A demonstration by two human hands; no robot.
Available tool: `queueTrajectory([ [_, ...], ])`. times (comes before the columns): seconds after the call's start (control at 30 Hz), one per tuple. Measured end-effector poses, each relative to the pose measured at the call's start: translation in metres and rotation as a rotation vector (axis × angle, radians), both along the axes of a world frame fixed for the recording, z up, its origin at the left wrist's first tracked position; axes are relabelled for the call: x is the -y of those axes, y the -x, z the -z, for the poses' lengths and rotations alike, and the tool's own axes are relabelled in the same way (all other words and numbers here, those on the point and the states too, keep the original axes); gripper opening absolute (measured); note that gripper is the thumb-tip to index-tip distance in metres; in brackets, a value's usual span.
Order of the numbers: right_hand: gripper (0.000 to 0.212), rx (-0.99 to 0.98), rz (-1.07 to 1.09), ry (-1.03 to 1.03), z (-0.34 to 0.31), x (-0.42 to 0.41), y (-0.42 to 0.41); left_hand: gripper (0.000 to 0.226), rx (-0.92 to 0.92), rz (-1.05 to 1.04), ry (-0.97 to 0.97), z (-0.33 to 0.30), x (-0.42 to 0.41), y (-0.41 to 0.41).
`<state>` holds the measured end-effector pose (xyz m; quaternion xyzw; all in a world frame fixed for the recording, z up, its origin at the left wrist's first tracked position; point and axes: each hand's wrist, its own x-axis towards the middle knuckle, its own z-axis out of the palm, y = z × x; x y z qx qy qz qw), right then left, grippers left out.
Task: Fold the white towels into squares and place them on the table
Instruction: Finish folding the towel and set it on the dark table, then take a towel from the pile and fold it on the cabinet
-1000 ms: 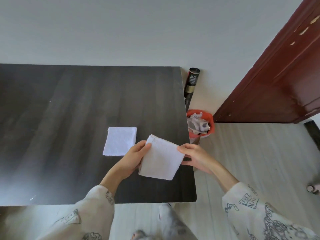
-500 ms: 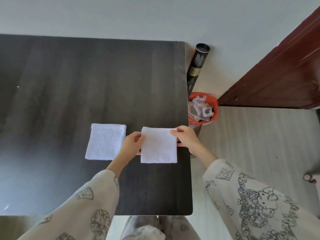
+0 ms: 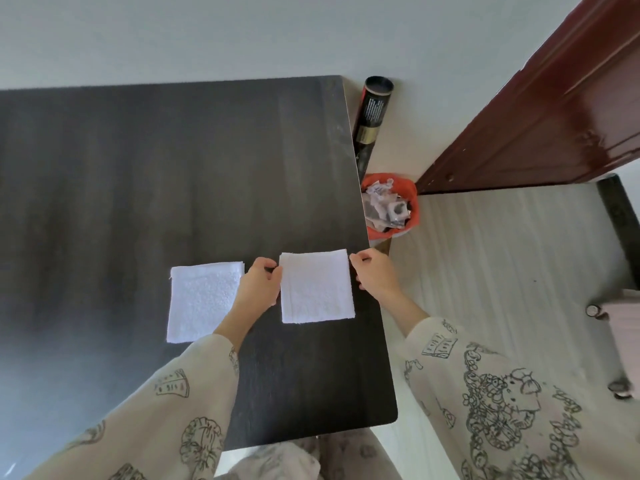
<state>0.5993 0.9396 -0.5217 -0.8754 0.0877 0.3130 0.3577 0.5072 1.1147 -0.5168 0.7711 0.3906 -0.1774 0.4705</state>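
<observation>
Fingers point(image 3: 273, 271) of the left hand point(image 3: 259, 285) curl at the left edge of the right towel point(image 3: 316, 287), seemingly touching its upper left corner; whether they pinch the cloth, cannot tell. Right hand point(image 3: 372, 275) sits just beside the towel's right edge, fingers bent inward near the upper right corner; grasp or mere contact, cannot tell either.

Head view, single vantage. Right towel lies flat on the dark surface point(image 3: 173, 168), folded to a square, close to the surface's right edge. Left towel point(image 3: 202, 301), also a folded white square, lies flat just beside the left wrist, apart from the other towel, with the left hand between them. Both sleeves point(image 3: 485, 393) pale with printed line drawings.

Off the surface to the right: an orange bin point(image 3: 391, 206) holding crumpled scraps, a black tube point(image 3: 372, 112) standing against the wall, a dark red door point(image 3: 540, 109), pale plank floor point(image 3: 502, 254).
</observation>
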Motion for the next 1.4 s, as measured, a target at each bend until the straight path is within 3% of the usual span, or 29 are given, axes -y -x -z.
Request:
queueTrajectory([
  [0.1, 0.028, -0.051, 0.076, -0.029, -0.013, 0.019, 0.016, 0.032, 0.046, 0.097, -0.114, -0.016, 0.007, 0.009],
  [0.27, 0.014, -0.145, 0.262, -0.221, -0.042, 0.074, 0.055, 0.032, 0.188, 0.195, -0.103, -0.050, 0.048, 0.024],
  [0.43, 0.013, -0.115, 0.480, -0.372, -0.075, 0.163, 0.104, 0.028, 0.243, 0.472, -0.066, -0.070, 0.134, 0.029],
  [0.57, 0.013, -0.041, 0.626, -0.431, -0.091, 0.267, 0.157, 0.024, 0.227, 0.745, 0.005, -0.077, 0.239, 0.034],
  [0.67, 0.012, 0.009, 0.759, -0.437, -0.095, 0.357, 0.203, 0.008, 0.256, 0.891, 0.067, -0.075, 0.333, 0.047],
  [1.03, 0.016, 0.227, 1.256, -0.347, -0.136, 0.655, 0.378, 0.014, 0.341, 1.456, 0.243, -0.106, 0.690, 0.136],
  [1.4, 0.019, 0.325, 1.586, -0.276, -0.124, 0.870, 0.435, 0.014, 0.305, 1.776, 0.327, -0.094, 0.965, 0.142],
])
